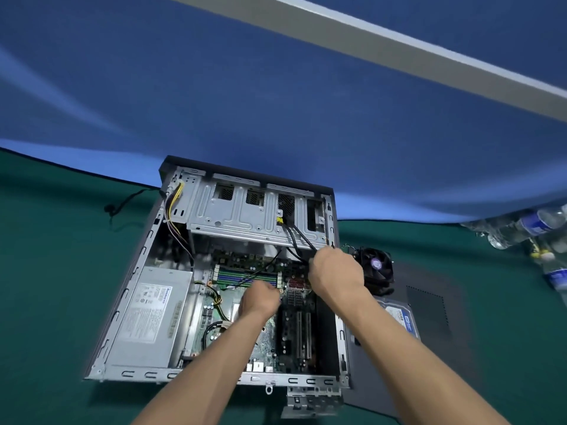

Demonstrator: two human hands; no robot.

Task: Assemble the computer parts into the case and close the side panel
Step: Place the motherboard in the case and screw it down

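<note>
Green cloth covers your worktop (61, 271), where the open case (171, 302) lies flat beside its side panel (429, 317). Your right hand (336, 273) grips black cables (299, 240); your left hand (260, 300) is curled over the motherboard (291, 332), its grip hidden.

Green cloth (61, 271), blue backdrop (214, 102), seemingly grey case (214, 377)
</note>
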